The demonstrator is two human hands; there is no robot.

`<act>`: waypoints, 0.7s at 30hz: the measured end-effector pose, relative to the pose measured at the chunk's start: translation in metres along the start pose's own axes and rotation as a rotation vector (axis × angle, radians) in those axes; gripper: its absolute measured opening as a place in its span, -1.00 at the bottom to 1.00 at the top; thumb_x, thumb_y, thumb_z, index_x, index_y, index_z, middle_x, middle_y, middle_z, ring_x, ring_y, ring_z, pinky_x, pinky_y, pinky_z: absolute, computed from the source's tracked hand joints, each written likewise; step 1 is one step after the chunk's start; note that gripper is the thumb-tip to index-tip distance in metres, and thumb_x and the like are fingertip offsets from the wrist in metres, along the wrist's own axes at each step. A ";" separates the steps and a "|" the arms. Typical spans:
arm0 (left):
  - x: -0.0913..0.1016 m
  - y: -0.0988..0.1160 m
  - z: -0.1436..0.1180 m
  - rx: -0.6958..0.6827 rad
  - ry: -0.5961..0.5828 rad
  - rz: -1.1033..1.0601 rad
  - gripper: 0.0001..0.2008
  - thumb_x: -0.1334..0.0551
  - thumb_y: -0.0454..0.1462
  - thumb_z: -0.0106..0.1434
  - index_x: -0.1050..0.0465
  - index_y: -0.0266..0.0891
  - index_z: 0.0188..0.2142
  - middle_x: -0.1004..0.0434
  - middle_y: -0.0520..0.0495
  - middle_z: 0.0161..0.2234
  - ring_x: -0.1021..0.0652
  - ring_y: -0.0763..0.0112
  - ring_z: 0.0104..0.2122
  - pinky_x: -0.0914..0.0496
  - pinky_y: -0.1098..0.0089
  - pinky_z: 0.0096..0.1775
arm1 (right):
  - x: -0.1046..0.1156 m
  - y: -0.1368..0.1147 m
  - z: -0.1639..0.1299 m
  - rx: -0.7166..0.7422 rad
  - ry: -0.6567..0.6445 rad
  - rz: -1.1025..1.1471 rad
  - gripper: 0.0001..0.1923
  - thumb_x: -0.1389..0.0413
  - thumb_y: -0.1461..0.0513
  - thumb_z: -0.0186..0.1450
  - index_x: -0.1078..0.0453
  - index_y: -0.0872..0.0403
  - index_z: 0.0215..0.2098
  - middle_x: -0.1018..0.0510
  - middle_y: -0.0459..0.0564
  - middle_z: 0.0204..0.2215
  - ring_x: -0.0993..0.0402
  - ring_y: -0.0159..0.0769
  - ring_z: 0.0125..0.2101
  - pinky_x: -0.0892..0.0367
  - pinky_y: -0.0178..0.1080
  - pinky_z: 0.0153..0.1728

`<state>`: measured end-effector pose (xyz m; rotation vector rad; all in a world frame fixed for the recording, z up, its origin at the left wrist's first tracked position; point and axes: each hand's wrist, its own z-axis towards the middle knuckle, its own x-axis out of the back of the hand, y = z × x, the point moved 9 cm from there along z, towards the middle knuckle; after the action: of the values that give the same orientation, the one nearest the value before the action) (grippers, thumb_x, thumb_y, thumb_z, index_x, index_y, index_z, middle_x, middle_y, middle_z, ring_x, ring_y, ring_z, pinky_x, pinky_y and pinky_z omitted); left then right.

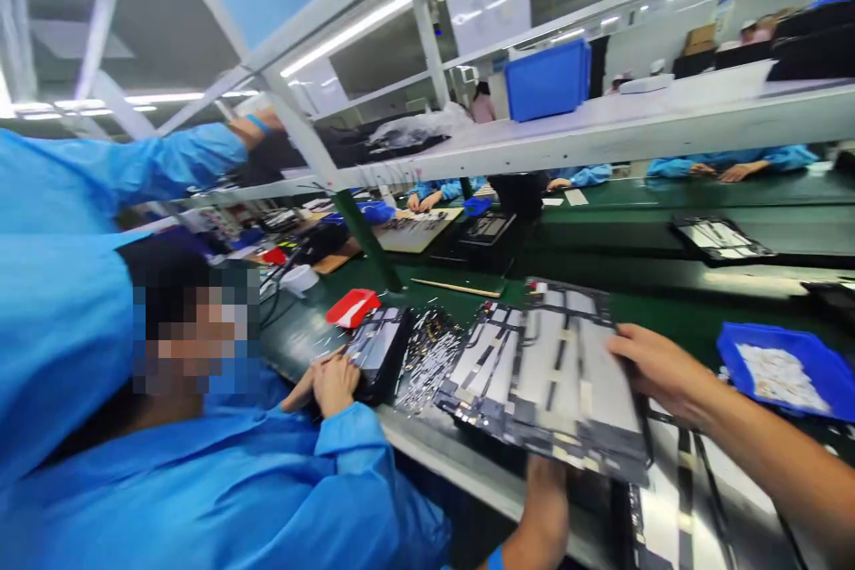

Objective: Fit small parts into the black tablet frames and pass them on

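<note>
An opened tablet (567,365) with grey battery cells, black ribbon cables and a dark frame is held tilted over the bench's front edge. My right hand (645,361) grips its upper right edge, fingers closed. From below, my left hand (546,485) reaches under its lower edge and holds it there; its fingers are hidden behind the tablet. Overlapped by this one on the left is a second opened tablet (477,365). At the lower right, partly under my right forearm, sits another opened tablet (661,499).
At my left, a co-worker in blue has both hands (334,378) on a tablet (378,343). Between us lies a pile of small metal strips (431,356). A red tray (353,308), a blue tray (725,356) of white pieces and a shelf post (366,236) stand around.
</note>
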<state>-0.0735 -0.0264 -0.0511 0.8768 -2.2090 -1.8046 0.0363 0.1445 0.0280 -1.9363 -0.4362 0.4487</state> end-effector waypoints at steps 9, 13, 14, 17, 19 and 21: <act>0.094 0.107 -0.012 -0.162 0.103 0.245 -0.57 -0.28 0.02 0.37 -0.45 -0.05 0.15 -0.58 -0.15 0.07 -0.59 0.12 -0.01 -0.57 0.07 -0.04 | -0.125 -0.009 0.054 0.090 -0.121 -0.070 -0.73 -0.30 0.17 0.26 -0.42 0.09 -0.13 -0.54 -0.12 -0.57 -0.36 -0.45 -0.68 -0.21 -0.44 -0.69; 0.122 0.141 0.016 -0.433 0.326 0.663 -0.41 -0.38 0.16 0.10 -0.41 0.32 0.14 -0.71 0.08 -0.12 -0.64 -0.04 -0.03 -0.64 0.02 -0.16 | -0.039 -0.039 0.032 0.316 0.018 -0.434 -0.68 -0.30 0.14 0.26 -0.46 0.09 -0.06 -0.56 -0.13 -0.52 -0.39 -0.42 -0.65 -0.19 -0.40 -0.66; 0.106 0.127 0.027 -0.433 0.281 0.696 -0.38 -0.40 0.16 0.06 -0.41 0.34 0.13 -0.71 0.10 -0.13 -0.64 -0.06 -0.02 -0.64 0.02 -0.15 | -0.013 -0.048 0.022 0.368 0.056 -0.515 -0.71 -0.27 0.15 0.29 -0.47 0.09 -0.06 -0.57 -0.14 -0.50 -0.41 -0.41 -0.61 -0.21 -0.39 -0.62; 0.022 0.073 0.050 -0.411 0.067 0.719 -0.45 -0.36 0.13 0.07 -0.49 0.24 0.07 -0.71 0.07 -0.14 -0.64 -0.06 -0.01 -0.63 0.00 -0.09 | 0.068 -0.058 -0.013 0.427 0.281 -0.655 -0.83 -0.17 0.22 0.34 -0.49 0.10 -0.12 -0.57 -0.12 -0.47 -0.46 -0.38 -0.49 -0.24 -0.37 -0.48; -0.037 0.056 0.056 -0.450 -0.080 0.751 -0.58 -0.28 0.11 0.15 -0.53 0.21 0.00 -0.69 0.06 -0.14 -0.63 -0.02 0.00 -0.60 -0.01 -0.03 | 0.104 -0.048 -0.032 0.403 0.383 -0.711 -0.87 -0.13 0.27 0.33 -0.50 0.12 -0.19 -0.56 -0.11 -0.47 -0.47 -0.37 -0.45 -0.23 -0.36 -0.43; -0.084 0.059 0.062 -0.561 -0.213 0.827 -0.68 -0.23 0.06 0.22 -0.54 0.24 -0.04 -0.67 0.08 -0.14 -0.62 0.01 -0.01 -0.57 -0.05 0.04 | 0.118 -0.026 -0.040 0.353 0.353 -0.732 -0.89 -0.12 0.29 0.32 -0.49 0.12 -0.24 -0.56 -0.11 -0.48 -0.46 -0.36 -0.46 -0.22 -0.35 -0.42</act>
<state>-0.0540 0.0764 0.0081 -0.3152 -1.5996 -1.9086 0.1553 0.1815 0.0537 -1.3510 -0.7314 -0.2743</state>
